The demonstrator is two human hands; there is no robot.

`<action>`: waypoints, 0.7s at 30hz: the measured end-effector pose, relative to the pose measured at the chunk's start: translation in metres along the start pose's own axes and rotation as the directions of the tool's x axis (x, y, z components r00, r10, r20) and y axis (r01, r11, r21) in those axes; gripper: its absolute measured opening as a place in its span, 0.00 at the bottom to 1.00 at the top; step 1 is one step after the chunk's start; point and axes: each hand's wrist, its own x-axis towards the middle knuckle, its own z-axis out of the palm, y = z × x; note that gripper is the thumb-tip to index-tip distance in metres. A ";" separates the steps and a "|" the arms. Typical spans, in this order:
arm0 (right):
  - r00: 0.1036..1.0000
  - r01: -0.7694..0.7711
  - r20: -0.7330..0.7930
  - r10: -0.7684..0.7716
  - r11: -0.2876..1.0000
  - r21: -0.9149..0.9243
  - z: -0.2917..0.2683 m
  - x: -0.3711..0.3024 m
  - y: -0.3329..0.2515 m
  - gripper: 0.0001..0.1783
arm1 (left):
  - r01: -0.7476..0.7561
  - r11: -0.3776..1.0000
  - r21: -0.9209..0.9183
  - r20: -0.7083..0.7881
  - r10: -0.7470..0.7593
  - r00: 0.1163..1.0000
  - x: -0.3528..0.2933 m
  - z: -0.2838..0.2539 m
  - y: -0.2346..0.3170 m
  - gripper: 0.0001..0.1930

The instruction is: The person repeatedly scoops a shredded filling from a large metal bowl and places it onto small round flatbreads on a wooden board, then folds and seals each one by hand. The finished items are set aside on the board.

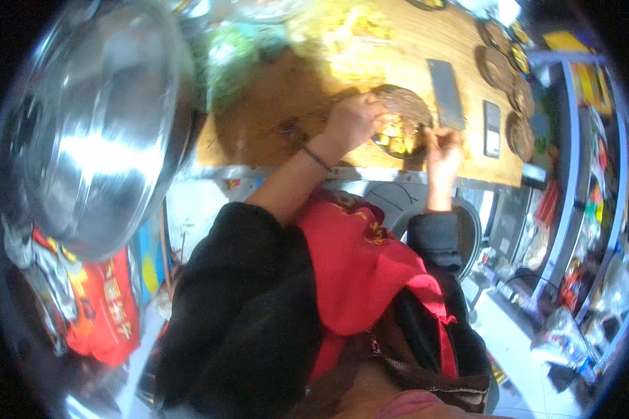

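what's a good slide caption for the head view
Left hand and right hand at a round brown item with yellow pieces on a wooden table.

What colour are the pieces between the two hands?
Yellow: the pieces show, somewhat blurred, in the head view.

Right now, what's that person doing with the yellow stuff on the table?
The person with black sleeves has both bare hands at a round, dark brown, flat thing on a brown wooden table. The left hand is at its left side, the right hand by its right; how tightly they grip is too blurred to tell. Bright yellow chunks show between the hands. A flat, dark grey rectangular slab lies just beyond the right hand.
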 end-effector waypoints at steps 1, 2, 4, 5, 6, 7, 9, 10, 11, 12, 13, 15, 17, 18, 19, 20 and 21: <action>1.000 0.009 0.010 -0.011 0.987 0.161 0.003 -0.002 -0.005 0.09 | -0.005 1.000 0.020 -0.021 0.005 1.000 -0.005 -0.004 -0.001 0.07; 1.000 0.009 0.024 -0.018 0.948 0.317 0.005 -0.004 -0.011 0.09 | -0.019 0.999 0.041 -0.045 0.021 0.999 -0.012 -0.009 -0.004 0.07; 0.996 -0.034 0.086 0.021 0.988 0.149 0.012 -0.010 -0.028 0.06 | 0.104 0.992 -0.076 -0.025 -0.106 0.994 -0.034 -0.031 -0.015 0.10; 0.989 0.065 0.115 -0.097 0.965 0.255 0.017 -0.017 -0.038 0.05 | 0.192 0.981 -0.026 -0.069 -0.193 0.979 -0.043 -0.044 -0.023 0.10; 0.979 0.100 0.141 -0.150 0.946 0.310 0.024 -0.025 -0.051 0.04 | 0.304 0.953 0.019 -0.085 -0.301 0.950 -0.052 -0.057 -0.031 0.09; 0.939 -0.033 0.335 -0.082 0.945 0.325 0.029 -0.031 -0.064 0.08 | 0.312 0.950 -0.003 -0.153 -0.308 0.939 -0.062 -0.072 -0.038 0.10; 0.898 0.178 0.367 -0.244 0.962 0.205 0.041 -0.044 -0.089 0.07 | 0.400 0.916 -0.024 -0.189 -0.397 0.898 -0.078 -0.100 -0.051 0.11; 0.871 0.160 0.431 -0.235 0.966 0.203 0.049 -0.049 -0.100 0.09 | 0.432 0.900 0.052 -0.140 -0.422 0.896 -0.084 -0.108 -0.054 0.12; 0.852 0.173 0.464 -0.244 0.966 0.190 0.060 -0.053 -0.111 0.11 | 0.445 0.887 0.126 -0.108 -0.434 0.894 -0.089 -0.115 -0.056 0.13; 0.828 0.194 0.502 -0.250 0.967 0.163 0.070 -0.055 -0.120 0.13 | 0.447 0.872 0.198 -0.089 -0.439 0.894 -0.091 -0.118 -0.058 0.14; 0.810 0.174 0.547 -0.210 0.978 0.118 0.075 -0.058 -0.127 0.13 | 0.406 0.880 0.247 -0.040 -0.410 0.911 -0.091 -0.118 -0.058 0.14; 0.771 0.245 0.588 -0.245 0.966 0.081 0.085 -0.059 -0.137 0.14 | 0.306 0.889 0.340 0.055 -0.344 0.937 -0.090 -0.114 -0.059 0.13; 0.711 0.400 0.598 -0.370 0.912 0.090 0.091 -0.058 -0.142 0.16 | 0.266 0.930 0.254 0.114 -0.302 0.946 -0.086 -0.109 -0.063 0.12; 0.686 0.428 0.624 -0.374 0.901 0.069 0.093 -0.057 -0.143 0.16 | 0.238 0.948 0.212 0.138 -0.270 0.953 -0.084 -0.108 -0.066 0.12; 0.664 0.445 0.656 -0.358 0.895 0.039 0.095 -0.058 -0.145 0.16 | 0.222 0.956 0.191 0.168 -0.255 0.952 -0.084 -0.108 -0.069 0.11; 0.641 0.460 0.687 -0.342 0.888 0.012 0.096 -0.058 -0.145 0.17 | 0.195 0.966 0.168 0.186 -0.225 0.956 -0.083 -0.108 -0.072 0.11; 0.640 0.496 0.699 -0.320 0.867 -0.057 0.098 -0.058 -0.145 0.16 | 0.168 0.975 0.145 0.203 -0.195 0.960 -0.083 -0.108 -0.073 0.11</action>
